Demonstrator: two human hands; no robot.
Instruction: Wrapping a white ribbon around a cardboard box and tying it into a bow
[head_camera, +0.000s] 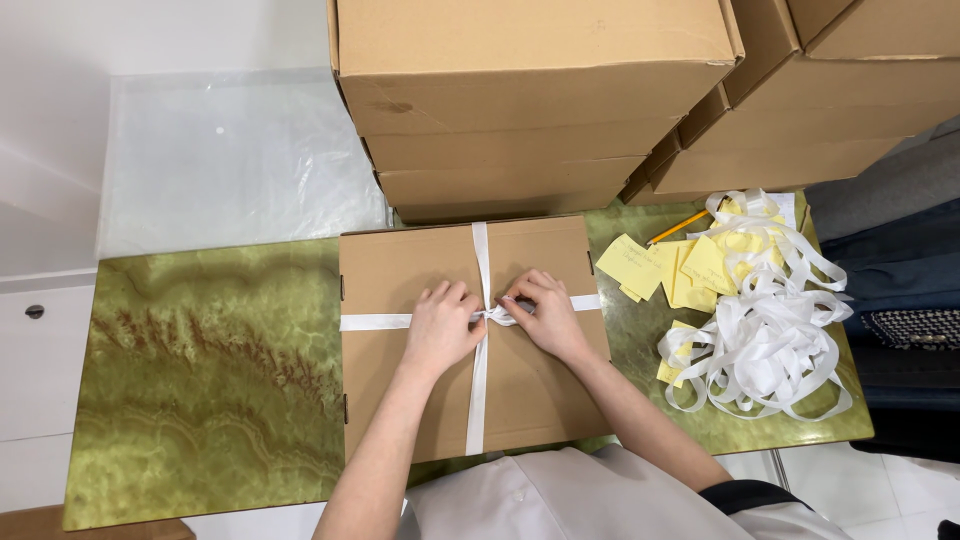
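far left of the flat cardboard box (520, 400): a clear plastic sheet (230, 160) over the white surface, above the bare left stretch of the green marbled tabletop (210, 390). centred on that tabletop, near its front edge: the flat cardboard box itself, crossed by a white ribbon (478, 400), one band lengthwise, one band across, meeting at the middle of the lid. on the lid, just left of the ribbon crossing: the left hand (440, 330), palm down, fingers curled and close together, fingertips at the knot; whether pinching the ribbon or only pressing beside it, could not tell. just right of the crossing: the right hand (545, 315), fingers bent and drawn together, thumb and forefinger pinching a small loop of ribbon at the knot. behind the box, touching or nearly touching its far edge: a stack of brown cartons (530, 100), more of them leaning off to the right. right of the box, on the tabletop: yellow paper notes (640, 265) fanned loosely, a yellow pencil (678, 227) just behind them. further right still: a tangled heap of white ribbon lengths (765, 330), partly covering the notes, reaching nearly to the table's right edge.
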